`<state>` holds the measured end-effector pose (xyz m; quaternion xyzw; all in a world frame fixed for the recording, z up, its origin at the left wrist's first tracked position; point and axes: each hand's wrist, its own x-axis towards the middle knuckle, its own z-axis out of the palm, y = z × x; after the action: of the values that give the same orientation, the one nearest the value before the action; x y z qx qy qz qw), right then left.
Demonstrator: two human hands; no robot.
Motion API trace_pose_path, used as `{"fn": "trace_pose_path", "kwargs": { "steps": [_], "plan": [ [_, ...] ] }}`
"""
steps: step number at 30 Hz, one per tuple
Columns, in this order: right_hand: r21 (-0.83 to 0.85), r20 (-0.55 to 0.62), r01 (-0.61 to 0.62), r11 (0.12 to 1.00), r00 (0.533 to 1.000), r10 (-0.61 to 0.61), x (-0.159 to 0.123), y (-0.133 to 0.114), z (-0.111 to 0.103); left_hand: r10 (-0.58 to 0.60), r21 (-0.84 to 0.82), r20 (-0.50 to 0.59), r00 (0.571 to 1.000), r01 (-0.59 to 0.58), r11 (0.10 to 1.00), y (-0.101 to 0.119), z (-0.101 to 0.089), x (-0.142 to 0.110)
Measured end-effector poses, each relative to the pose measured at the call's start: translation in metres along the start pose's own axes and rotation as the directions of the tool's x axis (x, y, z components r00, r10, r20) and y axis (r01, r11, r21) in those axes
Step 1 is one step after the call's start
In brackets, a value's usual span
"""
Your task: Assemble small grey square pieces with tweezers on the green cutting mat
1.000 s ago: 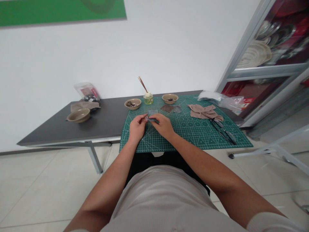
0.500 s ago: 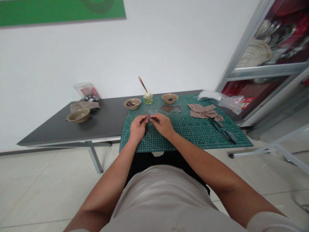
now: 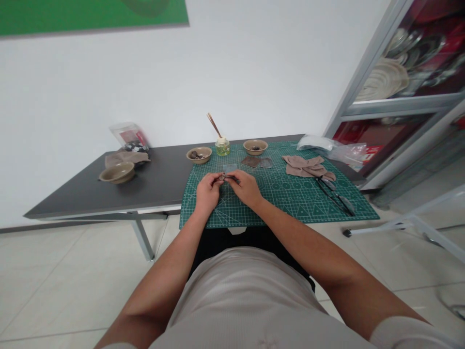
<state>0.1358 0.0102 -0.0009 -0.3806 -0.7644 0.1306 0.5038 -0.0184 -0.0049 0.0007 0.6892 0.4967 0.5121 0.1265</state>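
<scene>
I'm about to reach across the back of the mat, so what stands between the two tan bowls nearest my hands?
In the head view, a small glass jar with thin wooden sticks rising from it stands between the left tan bowl and the right tan bowl.

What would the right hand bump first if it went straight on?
The right hand would likely meet the left hand first, at the small dark piece they pinch; depth is unclear.

Right now the right hand (image 3: 247, 188) has green gridded cutting mat (image 3: 286, 203) running out to its right, up to the crumpled tan cloth (image 3: 304, 166) and black-framed glasses (image 3: 334, 196). Straight ahead, a small clear square (image 3: 229, 167) and a brown square (image 3: 250, 161) block the way, with a beige ceramic bowl (image 3: 255, 146) and a small glass jar (image 3: 223, 147) behind them.
</scene>
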Motion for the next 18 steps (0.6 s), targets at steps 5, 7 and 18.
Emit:
{"fn": "trace_pose_path", "kwargs": {
  "steps": [5, 7, 18],
  "plan": [
    [0.0, -0.001, -0.008, 1.0, 1.0, 0.008, 0.0002, 0.0029, -0.0001, -0.005, 0.007, 0.023, 1.0, 0.005, 1.0, 0.0008, -0.001, 0.0008],
    [-0.002, -0.002, -0.011, 1.0, 1.0, 0.011, 0.0, 0.0035, 0.0002, 0.004, 0.012, 0.027, 1.0, -0.005, 1.0, 0.0003, -0.0014, 0.0014],
    [-0.002, 0.014, 0.018, 1.0, 1.0, -0.018, -0.0004, 0.0022, -0.0006, -0.009, -0.013, 0.052, 0.999, 0.01, 1.0, -0.0006, -0.0025, 0.0033]
  ]
}}
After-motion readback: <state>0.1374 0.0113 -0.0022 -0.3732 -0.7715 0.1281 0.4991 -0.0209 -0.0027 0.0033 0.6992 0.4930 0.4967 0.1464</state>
